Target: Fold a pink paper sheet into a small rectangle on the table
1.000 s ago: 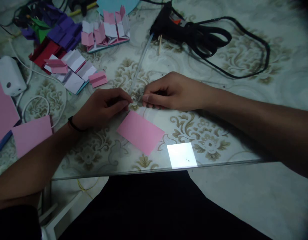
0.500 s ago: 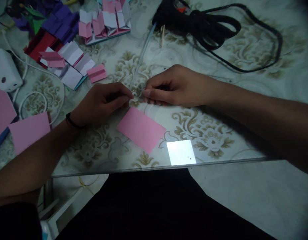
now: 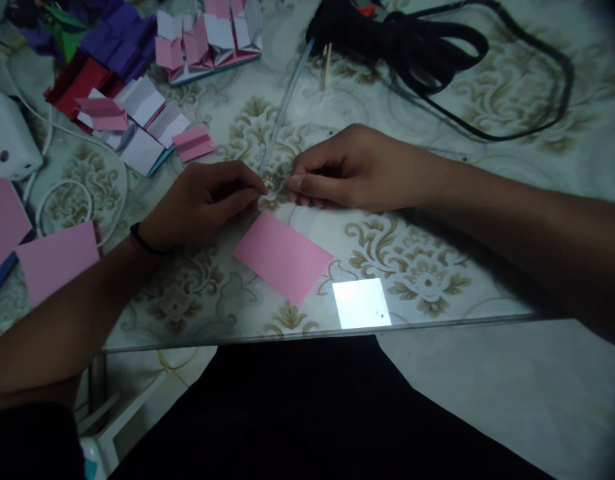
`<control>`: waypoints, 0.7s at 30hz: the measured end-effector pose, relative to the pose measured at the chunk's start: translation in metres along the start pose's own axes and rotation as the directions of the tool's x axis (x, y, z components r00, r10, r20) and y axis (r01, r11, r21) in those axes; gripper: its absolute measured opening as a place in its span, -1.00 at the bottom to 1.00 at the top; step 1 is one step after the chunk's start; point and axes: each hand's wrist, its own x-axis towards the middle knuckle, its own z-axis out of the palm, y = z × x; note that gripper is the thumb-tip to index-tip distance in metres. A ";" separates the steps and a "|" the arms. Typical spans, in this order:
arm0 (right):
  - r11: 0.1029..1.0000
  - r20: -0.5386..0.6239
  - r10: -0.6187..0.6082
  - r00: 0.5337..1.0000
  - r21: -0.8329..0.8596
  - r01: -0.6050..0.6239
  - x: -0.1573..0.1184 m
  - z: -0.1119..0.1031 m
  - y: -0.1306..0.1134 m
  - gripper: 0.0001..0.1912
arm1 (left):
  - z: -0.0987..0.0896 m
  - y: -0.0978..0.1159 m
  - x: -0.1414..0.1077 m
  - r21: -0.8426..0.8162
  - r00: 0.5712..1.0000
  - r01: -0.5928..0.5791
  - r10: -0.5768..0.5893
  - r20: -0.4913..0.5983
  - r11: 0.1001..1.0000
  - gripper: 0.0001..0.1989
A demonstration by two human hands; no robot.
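Note:
My left hand (image 3: 207, 200), with a black band at the wrist, rests on the table just above the left corner of a flat pink paper (image 3: 283, 257). Its thumb and forefinger are nearly together, and nothing can be made out between them. To the right, my right hand (image 3: 337, 173) lies with curled fingers and the thumb against the forefinger; whether anything small is inside is hidden. A narrow gap parts the two hands. A thin translucent stick (image 3: 287, 100) slants down toward that gap. Neither hand touches the pink paper.
Folded pink and white pieces (image 3: 142, 123) and a small folded pink piece (image 3: 193, 142) lie upper left, near purple (image 3: 120, 40) and red ones. A white plug block (image 3: 10, 137) with cable is at left. A black cord bundle (image 3: 417, 53) lies at the back. The table edge (image 3: 287, 339) runs in front.
The view has shifted very slightly. Both hands hold practically the same pose and place, and the pink paper has not moved on the table.

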 end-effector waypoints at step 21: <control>1.000 -0.010 0.005 1.000 0.029 -0.005 0.000 0.001 0.001 -0.68 | -0.001 0.002 0.000 0.035 1.000 0.001 -0.001 -0.001 0.999 -0.90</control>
